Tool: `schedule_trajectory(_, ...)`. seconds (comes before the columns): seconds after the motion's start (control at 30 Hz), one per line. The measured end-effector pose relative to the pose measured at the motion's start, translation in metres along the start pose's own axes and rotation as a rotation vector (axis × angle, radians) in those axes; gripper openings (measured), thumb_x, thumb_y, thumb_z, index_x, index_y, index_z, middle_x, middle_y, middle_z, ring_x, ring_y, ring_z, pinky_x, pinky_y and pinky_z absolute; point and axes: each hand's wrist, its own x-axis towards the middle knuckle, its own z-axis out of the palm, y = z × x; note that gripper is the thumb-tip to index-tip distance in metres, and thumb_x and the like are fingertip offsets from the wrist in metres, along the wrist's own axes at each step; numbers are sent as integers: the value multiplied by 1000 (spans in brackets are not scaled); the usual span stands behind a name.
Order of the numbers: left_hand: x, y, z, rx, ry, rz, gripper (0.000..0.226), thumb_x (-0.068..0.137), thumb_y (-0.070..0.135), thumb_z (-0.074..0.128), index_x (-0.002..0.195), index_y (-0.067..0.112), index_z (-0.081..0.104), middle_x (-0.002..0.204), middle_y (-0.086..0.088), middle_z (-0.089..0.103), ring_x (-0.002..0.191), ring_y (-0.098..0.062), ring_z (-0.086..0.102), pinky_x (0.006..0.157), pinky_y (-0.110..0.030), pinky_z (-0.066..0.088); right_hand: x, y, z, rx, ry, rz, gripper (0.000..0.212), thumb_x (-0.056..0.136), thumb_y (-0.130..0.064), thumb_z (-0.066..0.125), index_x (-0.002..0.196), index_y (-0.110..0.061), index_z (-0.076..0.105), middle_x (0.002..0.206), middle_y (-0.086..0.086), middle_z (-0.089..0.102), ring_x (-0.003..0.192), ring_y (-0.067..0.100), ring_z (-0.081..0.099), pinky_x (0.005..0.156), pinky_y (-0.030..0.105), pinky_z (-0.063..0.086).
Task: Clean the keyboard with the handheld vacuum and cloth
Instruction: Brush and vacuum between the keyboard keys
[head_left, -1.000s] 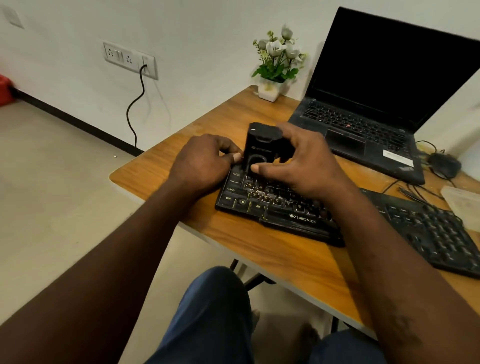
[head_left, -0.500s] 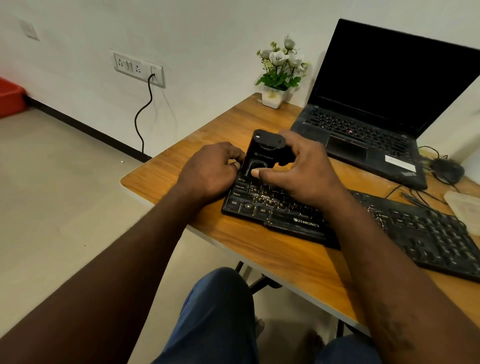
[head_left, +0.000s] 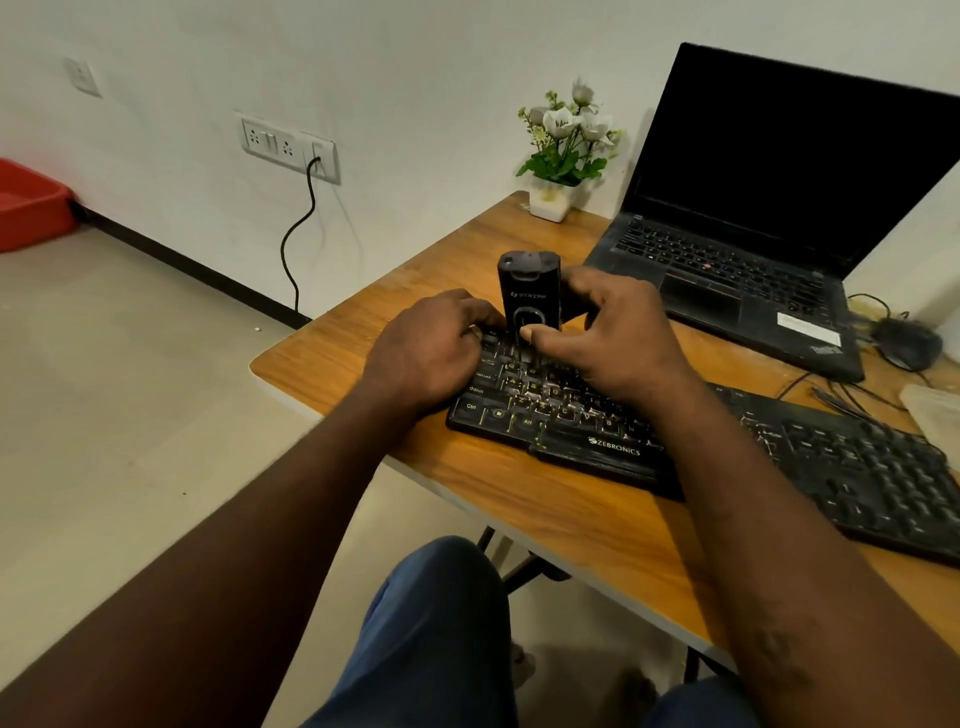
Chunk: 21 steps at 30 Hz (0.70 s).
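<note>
The light-brown wooden table carries everything; an open black laptop with a dark screen sits toward its far edge. The long black plastic keyboard lies along the near edge, its left end close to the table's left corner. The hands are close together over that end. The left hand lies on the keyboard's left end with fingers curled down toward its far edge; whether they hook that edge I cannot tell. The right hand is wrapped round the small black upright handheld vacuum, thumb laid on its front low down, perhaps on a switch. The handheld vacuum stands nose-down on the far-left keys.

To me this looks like the vacuuming step, at its start, at the first corner of the keys. The next move calls for drawing the nozzle along the rows toward the right, kept upright and close to the keys, while the other hand keeps the keyboard from sliding. A pale flat thing at the table's right edge may be the cloth; I cannot be sure
</note>
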Motion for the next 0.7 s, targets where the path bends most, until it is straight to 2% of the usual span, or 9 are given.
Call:
schedule_trajectory(0.1,0,2,-1,-5,6,2,35,99,15,47,117,30,73,119,8,64,105,-16,58,86,-40,50,6,-5,3,-70,87,-3,55,82,-27,86,134,-19,69,118,-3,76,103,7,69,91,28,58)
schedule_trajectory(0.23,-1,2,1,39,26,15,34,100,17,47,124,22,70,122,4,65,103,-17,59,78,-37,46,-1,-7,-2,90,-71,-13,52,81,-24,87,130,-25,70,102,-11,76,82,2,68,70,14,51)
schedule_trajectory(0.27,-1,2,1,37,32,11,34,101,18,47,125,21,70,123,4,66,103,-17,60,80,-38,48,-2,-7,0,77,-86,-34,51,81,-23,87,129,-25,71,101,-14,75,80,-1,67,69,12,50)
schedule_trajectory(0.33,0,2,0,39,30,3,34,100,17,47,124,23,71,123,4,65,105,-18,60,84,-40,50,2,-5,6,-31,-16,-49,54,81,-23,86,132,-21,70,109,-14,74,87,-7,65,75,5,47)
schedule_trajectory(0.4,0,3,-1,17,11,-2,37,99,15,46,121,28,73,121,7,64,106,-15,58,86,-39,49,7,-3,7,-134,90,-31,56,82,-23,85,135,-21,68,117,-7,76,98,0,66,81,6,44)
schedule_trajectory(0.47,0,3,-1,-5,2,-6,38,99,13,46,118,31,73,121,9,63,106,-13,57,87,-38,48,7,-1,2,-109,133,7,55,82,-24,85,135,-22,69,117,-5,77,98,2,67,80,8,47)
schedule_trajectory(0.57,0,1,0,-28,13,-25,35,99,14,48,115,31,73,119,9,64,104,-14,58,84,-37,48,-2,-2,-5,79,9,20,53,81,-27,87,131,-26,69,107,-11,76,91,7,72,76,22,60)
schedule_trajectory(0.63,1,-1,0,-42,17,-44,33,98,14,49,114,30,73,119,9,64,104,-15,58,82,-37,47,-5,-3,-3,92,-57,7,54,81,-26,88,131,-25,69,107,-10,76,92,8,73,80,30,63)
schedule_trajectory(0.7,1,0,-1,-66,12,-49,35,98,14,48,113,32,74,120,10,65,105,-14,58,86,-38,48,1,1,2,-29,36,24,56,81,-29,87,133,-22,69,113,-7,76,96,6,71,82,26,61)
